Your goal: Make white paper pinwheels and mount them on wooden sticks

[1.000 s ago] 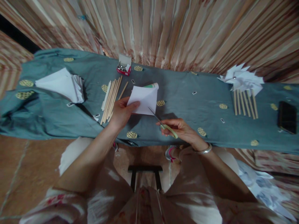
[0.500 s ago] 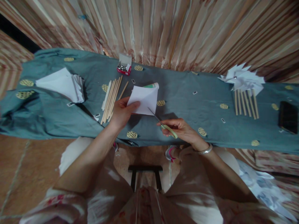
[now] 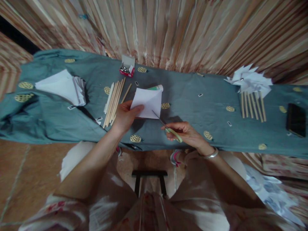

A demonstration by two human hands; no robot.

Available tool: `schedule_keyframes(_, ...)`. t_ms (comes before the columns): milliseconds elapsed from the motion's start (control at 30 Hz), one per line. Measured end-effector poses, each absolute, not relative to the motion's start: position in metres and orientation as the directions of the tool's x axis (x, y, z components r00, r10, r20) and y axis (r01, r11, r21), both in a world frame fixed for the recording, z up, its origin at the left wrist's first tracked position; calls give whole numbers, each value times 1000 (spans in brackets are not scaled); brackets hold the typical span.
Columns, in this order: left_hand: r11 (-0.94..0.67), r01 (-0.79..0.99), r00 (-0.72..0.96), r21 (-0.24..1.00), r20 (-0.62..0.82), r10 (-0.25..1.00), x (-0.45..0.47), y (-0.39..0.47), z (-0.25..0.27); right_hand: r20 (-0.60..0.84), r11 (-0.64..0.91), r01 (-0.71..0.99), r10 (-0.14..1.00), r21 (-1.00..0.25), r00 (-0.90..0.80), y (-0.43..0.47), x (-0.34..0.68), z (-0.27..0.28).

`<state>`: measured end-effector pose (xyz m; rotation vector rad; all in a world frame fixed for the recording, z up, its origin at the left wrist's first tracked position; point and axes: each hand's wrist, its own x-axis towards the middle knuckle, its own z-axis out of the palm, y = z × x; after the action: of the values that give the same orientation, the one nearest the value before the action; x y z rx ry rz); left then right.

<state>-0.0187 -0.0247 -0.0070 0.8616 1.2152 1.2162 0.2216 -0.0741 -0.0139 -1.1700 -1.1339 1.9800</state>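
A square white sheet of paper [image 3: 149,101] is pinched in my left hand [image 3: 126,118], thumb on top, above the cloth. My right hand [image 3: 183,131] grips scissors [image 3: 173,132] with pale green handles. Their dark blade lies over the paper's lower right corner, pointing towards its middle; whether it has cut there I cannot tell. Partly hidden behind the paper is a green and white tube-like thing [image 3: 157,87]. Left of my left hand lie several wooden sticks [image 3: 115,101] and a white pen-like stick [image 3: 109,98].
A stack of white paper [image 3: 61,87] lies at the left. At the back stands an open red box [image 3: 127,71] of small metal pieces. On the right are paper pinwheels [image 3: 252,81] on sticks and a black phone [image 3: 296,120]. A green-blue cloth [image 3: 192,109] covers the table.
Almost nothing differs. The whole view has shifted very slightly; both hands, the paper and the scissors keep the same positions.
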Motion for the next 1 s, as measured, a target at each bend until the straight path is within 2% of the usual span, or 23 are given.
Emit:
schedule_keyframes(200,229,-222,-53,948,-246,968,-15,-27,-5,-413,-480,-36,788,-877,-456,-73,222,-15)
schedule_keyframes(433,221,-250,-55,943,-241,969,-16,-27,-7,-396,-477,-80,802,-875,-447,-74,219,-13)
schedule_keyframes(1000,230,-241,-16,943,-241,971,-13,-30,-6,-389,-453,-47,811,-890,-437,-74,218,-16)
